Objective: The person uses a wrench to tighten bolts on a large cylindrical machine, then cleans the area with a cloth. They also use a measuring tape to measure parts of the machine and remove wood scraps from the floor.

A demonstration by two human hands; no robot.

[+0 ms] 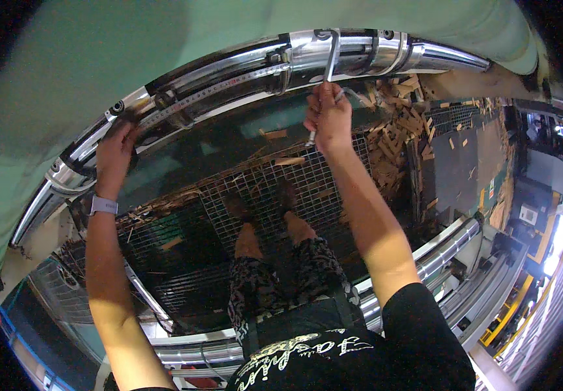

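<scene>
A long polished metal shaft (219, 73) curves across the upper part of the view, with a graduated scale strip (209, 89) along it. My right hand (331, 118) is closed around an L-shaped hex key (332, 58). The key's bent end meets a silver collar (307, 43) on the shaft, and its other end sticks out below my fist. A second thin metal piece (354, 96) juts from the right side of that hand; its kind is unclear. At the shaft's left part, my left hand (116, 151) curls over a dark-edged collar (127, 104), fingertips shadowed and partly hidden.
Behind the shaft rises a big pale green roller (118, 49). Brown scraps (392, 140) lie heaped to the right of the metal grating (262, 189) under my feet. Another shiny roller (209, 354) runs close to my body. Machine frames (535, 215) stand at right.
</scene>
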